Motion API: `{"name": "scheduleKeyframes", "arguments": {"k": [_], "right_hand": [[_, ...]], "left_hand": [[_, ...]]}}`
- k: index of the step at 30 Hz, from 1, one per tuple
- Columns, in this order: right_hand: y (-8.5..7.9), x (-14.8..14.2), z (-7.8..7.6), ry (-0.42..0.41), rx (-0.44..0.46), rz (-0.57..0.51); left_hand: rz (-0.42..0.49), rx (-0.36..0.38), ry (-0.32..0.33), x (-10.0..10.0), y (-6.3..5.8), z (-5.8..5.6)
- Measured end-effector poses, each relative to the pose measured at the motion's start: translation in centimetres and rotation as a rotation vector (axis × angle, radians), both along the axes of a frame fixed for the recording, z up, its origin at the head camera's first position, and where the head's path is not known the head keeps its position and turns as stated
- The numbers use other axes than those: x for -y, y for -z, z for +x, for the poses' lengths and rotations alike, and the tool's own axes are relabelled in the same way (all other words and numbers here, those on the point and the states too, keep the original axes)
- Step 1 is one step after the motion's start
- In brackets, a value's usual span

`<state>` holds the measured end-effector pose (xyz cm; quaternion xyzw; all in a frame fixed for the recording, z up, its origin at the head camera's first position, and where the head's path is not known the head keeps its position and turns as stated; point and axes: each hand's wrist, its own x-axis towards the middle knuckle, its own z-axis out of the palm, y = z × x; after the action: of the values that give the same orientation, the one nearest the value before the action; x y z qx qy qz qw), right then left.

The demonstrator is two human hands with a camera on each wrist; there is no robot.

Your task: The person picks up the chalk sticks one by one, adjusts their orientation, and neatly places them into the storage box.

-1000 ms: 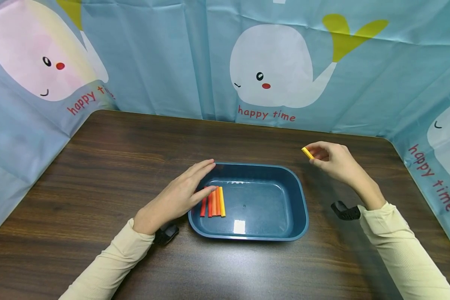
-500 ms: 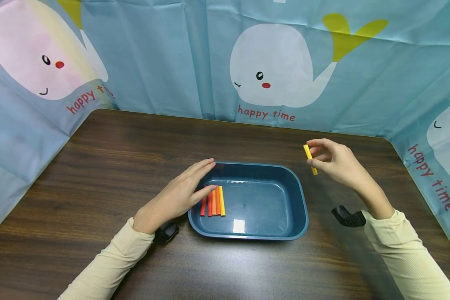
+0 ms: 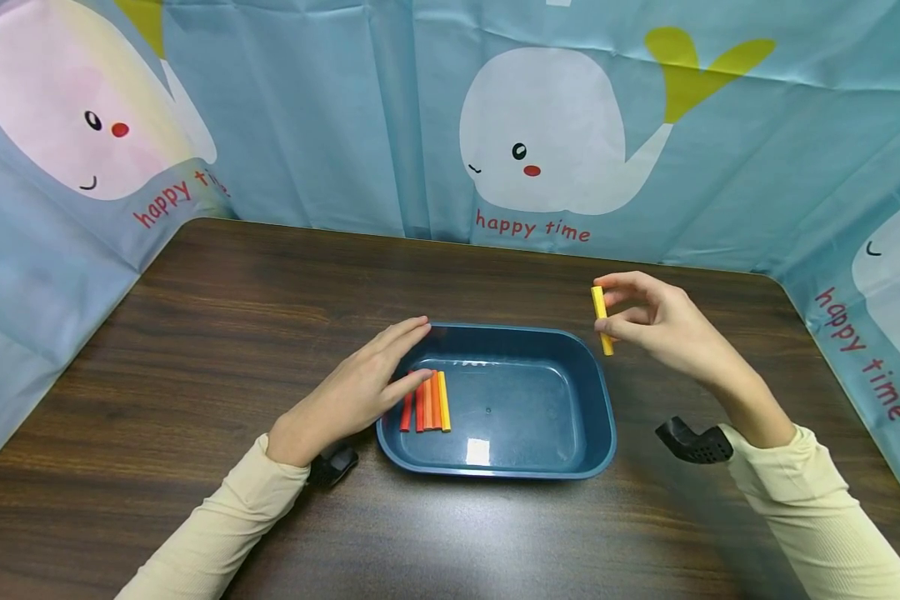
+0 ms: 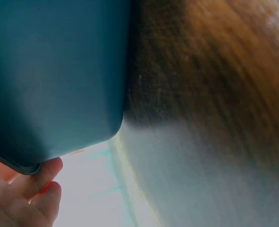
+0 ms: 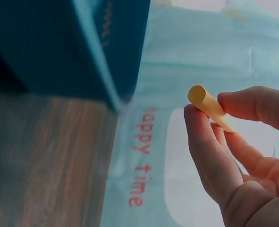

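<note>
Dk brn wood-grain table [image 3: 270,283] runs under both hands. Directly on it: blue plastic tub [image 3: 525,408], just L of R hand's [image 3: 663,325] pinch, touching L hand [image 3: 352,392].

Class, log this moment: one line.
right hand: pinches slim yellow stick; left hand: touches blue rectangular plastic tub; in tub: red, orange, yellow sticks

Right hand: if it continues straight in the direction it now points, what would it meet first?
The right hand would probably meet the blue curtain first, seemingly passing beyond the tray; its height over the table is unclear.
</note>
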<state>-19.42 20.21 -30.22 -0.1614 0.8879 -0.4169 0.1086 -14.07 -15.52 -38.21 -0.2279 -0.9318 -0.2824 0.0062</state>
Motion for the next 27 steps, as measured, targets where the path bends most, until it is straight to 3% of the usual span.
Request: {"name": "scheduleKeyframes", "arguments": {"k": [7,27], "right_hand": [[-0.1,1.4,0.4,-0.055,0.011,-0.055],[0.6,5.2,0.3,-0.1,0.14,-0.066]], "left_hand": [[0.004,-0.014,0.002,0.0,0.0,0.0],[-0.002,-0.025,0.002,0.0,0.0,0.0]]}}
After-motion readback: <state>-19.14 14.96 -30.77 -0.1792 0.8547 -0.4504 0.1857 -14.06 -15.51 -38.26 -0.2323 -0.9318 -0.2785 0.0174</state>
